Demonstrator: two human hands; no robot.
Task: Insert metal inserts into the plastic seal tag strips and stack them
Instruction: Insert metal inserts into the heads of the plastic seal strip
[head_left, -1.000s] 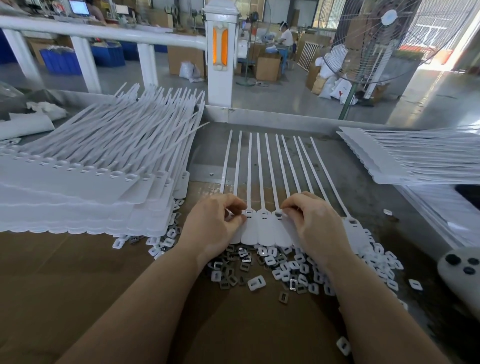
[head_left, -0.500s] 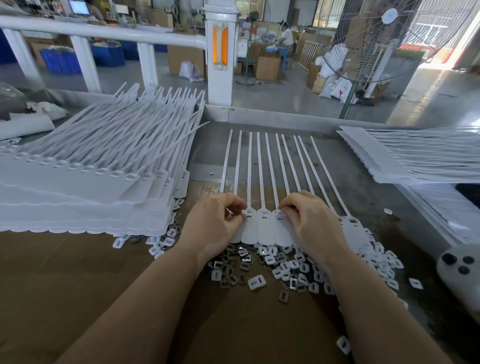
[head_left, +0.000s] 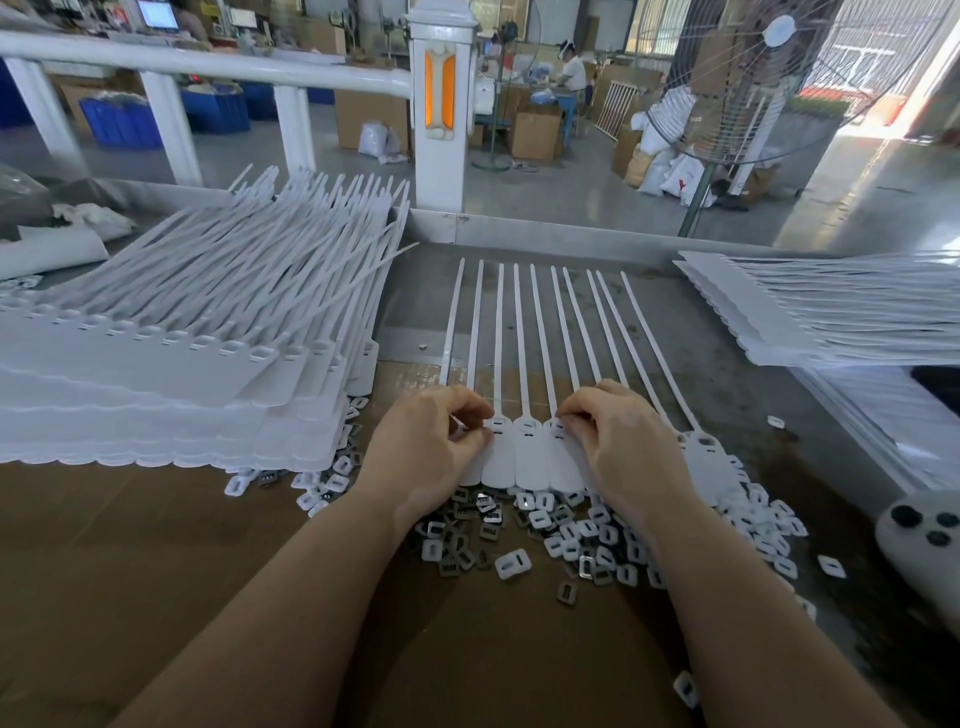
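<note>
1. Two hands work on one strip (head_left: 524, 452) of joined seal tags that lies flat on the bench, its ten or so thin tails fanning away from the person.
2. Left hand (head_left: 426, 447) sits at the strip's left end with its fingers curled in at a tag head, thumb and forefinger pinched together there; whether an insert is between them is hidden by the fingers.
3. Right hand (head_left: 618, 441) lies over the heads further right, fingertips curled down and pressing at a head slot; again the piece under them cannot be made out.
4. Inserts (head_left: 519, 535), loose, white and metal, lie in a heap just below the strip and touching its near edge, within easy reach of both hands.
5. Judged step: seating inserts into the head slots, midway along the row. The two heads between the hands show slots, but I cannot tell whether they are filled.
6. Next move likely calls for picking a fresh insert from the heap, turning it the right way, and pushing it square into the next empty head.
7. Stack (head_left: 171, 374) at left, well apart from the hands, looks like where the strip goes once full; another pile (head_left: 831, 312) lies at right.
</note>
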